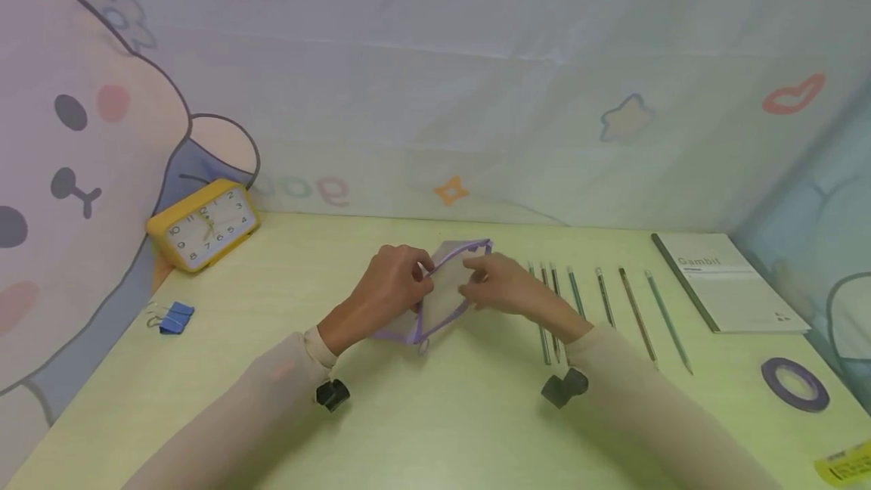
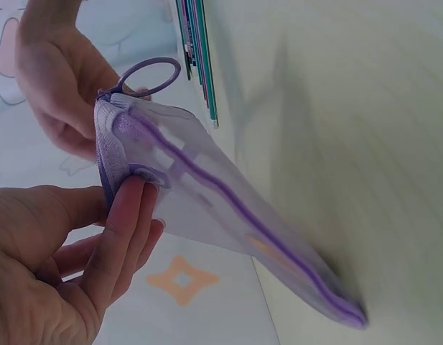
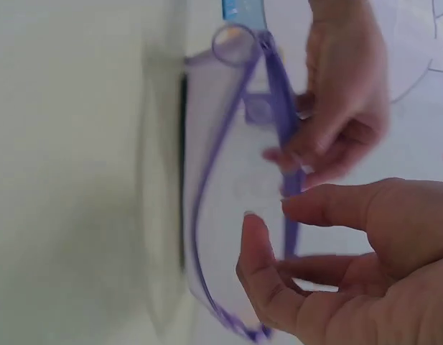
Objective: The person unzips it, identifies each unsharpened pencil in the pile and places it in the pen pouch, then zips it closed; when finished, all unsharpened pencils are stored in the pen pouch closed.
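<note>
A translucent pouch (image 1: pixel 445 289) with purple zipper edging stands on the table between my hands, its mouth spread apart. A purple ring pull (image 2: pixel 151 75) hangs at one end of the zipper. My left hand (image 1: pixel 393 280) pinches one side of the mouth between thumb and fingers. At the other side is my right hand (image 1: pixel 509 286); its thumb (image 3: pixel 325 203) and forefinger (image 3: pixel 260 251) are apart at the opening, with no visible hold on the edging. Blur hides whether they touch it. Inside the pouch I make out no separate object.
Several pencils (image 1: pixel 638 308) lie in a row to the right. Beyond them are a Gambit notebook (image 1: pixel 738 286), a purple tape roll (image 1: pixel 776 384) and a yellow item (image 1: pixel 847 466). A yellow clock (image 1: pixel 211 225) and a blue binder clip (image 1: pixel 178 317) sit on the left.
</note>
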### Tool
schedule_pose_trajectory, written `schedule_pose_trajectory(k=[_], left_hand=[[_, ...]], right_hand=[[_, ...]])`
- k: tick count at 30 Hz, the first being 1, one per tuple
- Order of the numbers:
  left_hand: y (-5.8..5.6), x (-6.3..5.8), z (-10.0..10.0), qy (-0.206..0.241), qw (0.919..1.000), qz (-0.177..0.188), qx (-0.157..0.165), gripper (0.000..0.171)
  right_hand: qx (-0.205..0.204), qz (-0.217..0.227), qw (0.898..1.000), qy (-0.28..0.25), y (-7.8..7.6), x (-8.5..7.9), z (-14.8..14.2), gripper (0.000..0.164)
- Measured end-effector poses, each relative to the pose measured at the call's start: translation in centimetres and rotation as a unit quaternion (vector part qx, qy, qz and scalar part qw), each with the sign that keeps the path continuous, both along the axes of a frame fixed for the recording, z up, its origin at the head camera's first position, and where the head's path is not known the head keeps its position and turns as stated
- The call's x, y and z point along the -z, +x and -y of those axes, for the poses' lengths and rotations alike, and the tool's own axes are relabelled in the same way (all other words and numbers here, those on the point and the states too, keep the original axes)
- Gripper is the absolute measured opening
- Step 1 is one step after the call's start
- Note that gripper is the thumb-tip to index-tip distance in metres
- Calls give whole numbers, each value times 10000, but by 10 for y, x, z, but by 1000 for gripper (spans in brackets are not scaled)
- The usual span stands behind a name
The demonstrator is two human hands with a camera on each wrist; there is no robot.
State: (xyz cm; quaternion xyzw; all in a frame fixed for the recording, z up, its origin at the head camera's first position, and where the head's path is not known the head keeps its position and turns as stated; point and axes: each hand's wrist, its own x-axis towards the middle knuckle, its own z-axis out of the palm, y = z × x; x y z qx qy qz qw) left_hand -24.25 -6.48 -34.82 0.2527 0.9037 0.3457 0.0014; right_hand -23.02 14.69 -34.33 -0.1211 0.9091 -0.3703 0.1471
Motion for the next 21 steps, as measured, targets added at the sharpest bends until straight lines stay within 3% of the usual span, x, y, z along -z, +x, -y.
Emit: schedule_pose_trajectory(k=[4, 9, 14, 21], left_hand=[[0, 0, 1, 4, 10000, -59, -45, 21], [0, 0, 0, 8, 10000, -29, -69, 23], [0, 2, -1, -49, 10000, -36, -77, 23], [1, 1, -3, -120, 9998, -117, -50, 21]], right_hand=[[-99, -593, 9967, 553, 9, -16, -33, 46], [142, -1237, 9838, 1293, 18, -24, -69, 41], [449, -1505, 9729, 1696, 19, -7, -89, 45], [606, -1093, 9703, 2070, 18, 25, -100, 41]])
